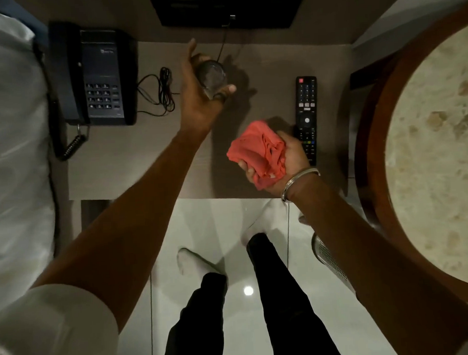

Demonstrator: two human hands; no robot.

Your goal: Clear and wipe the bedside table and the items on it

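Note:
My left hand [199, 97] holds a clear drinking glass [211, 74] above the middle of the bedside table [124, 166], fingers wrapped round its side. My right hand [286, 158] grips a bunched red cloth [255, 149] over the table's front right part. A black remote control [306, 113] lies flat on the table just right of the cloth. A black desk phone [97, 76] sits at the table's back left, its coiled cord hanging off the left side.
A tangle of thin black cables [160, 91] lies between the phone and the glass. A bed with white sheets [11, 134] borders the left. A round wood-rimmed stone table [437, 145] stands on the right. A dark wall panel [226, 6] is behind.

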